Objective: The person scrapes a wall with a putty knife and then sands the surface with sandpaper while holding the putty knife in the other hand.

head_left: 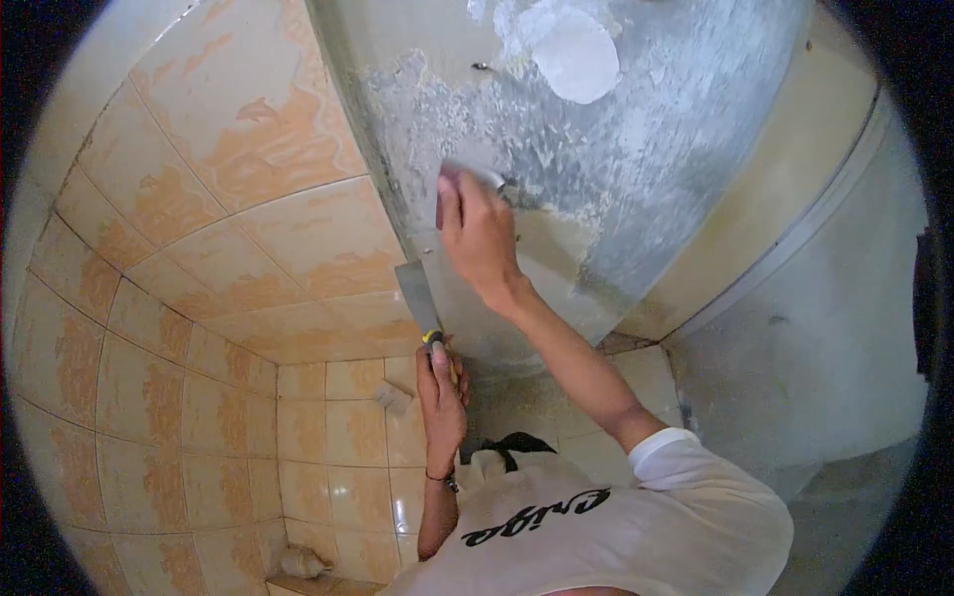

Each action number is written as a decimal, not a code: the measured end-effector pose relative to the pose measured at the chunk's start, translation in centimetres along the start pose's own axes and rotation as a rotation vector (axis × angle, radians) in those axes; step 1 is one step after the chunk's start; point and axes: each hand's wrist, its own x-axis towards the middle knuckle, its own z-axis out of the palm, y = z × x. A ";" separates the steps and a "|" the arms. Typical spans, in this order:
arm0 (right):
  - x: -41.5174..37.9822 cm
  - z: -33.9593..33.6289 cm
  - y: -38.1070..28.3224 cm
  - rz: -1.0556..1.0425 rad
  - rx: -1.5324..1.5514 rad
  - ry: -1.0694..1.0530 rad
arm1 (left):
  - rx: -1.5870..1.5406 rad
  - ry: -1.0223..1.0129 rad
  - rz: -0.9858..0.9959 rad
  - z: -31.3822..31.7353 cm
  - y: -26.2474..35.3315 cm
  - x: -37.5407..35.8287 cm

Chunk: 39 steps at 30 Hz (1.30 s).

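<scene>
My right hand point(479, 238) is closed on a thin, flat grey-brown plate point(440, 204) and presses it against the patchy grey panel point(676, 129). A pale, shiny edge shows past the fingers, but its exact kind is hard to make out. Lower down, my left hand point(443, 392) grips a putty knife point(417, 293) by its black and yellow handle. The knife's broad grey blade points up, beside the panel's lower left edge. Rough whitish filler covers part of the panel, with a smooth white round patch point(576, 60) near the top.
Orange-patterned tiled walls point(248, 179) run along the left. A small pale block point(393, 397) lies on the tiles below, and a whitish lump point(303, 561) sits in the lower left corner. To the right is a curved pale edge point(785, 219).
</scene>
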 end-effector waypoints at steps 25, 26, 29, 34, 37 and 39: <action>-1.4 -8.8 10.6 -0.082 -0.299 0.300 | 0.025 -0.152 -0.028 3.7 -0.3 -0.4; -1.5 -9.2 10.8 -0.082 -0.300 0.305 | 0.031 -0.152 -0.039 3.8 -0.4 -0.5; -1.4 -9.6 10.9 0.164 -0.110 0.497 | 0.028 -0.149 -0.040 4.0 -0.1 -0.3; -1.7 -10.7 11.9 0.325 -0.132 0.493 | -0.010 -0.182 0.031 4.1 0.0 -0.3; -2.7 -10.0 12.5 0.001 -0.275 0.427 | 0.018 -0.175 -0.021 4.1 0.4 -0.4; -2.8 -10.2 12.7 -0.046 -0.335 0.313 | 0.030 -0.187 -0.018 4.2 0.3 -0.4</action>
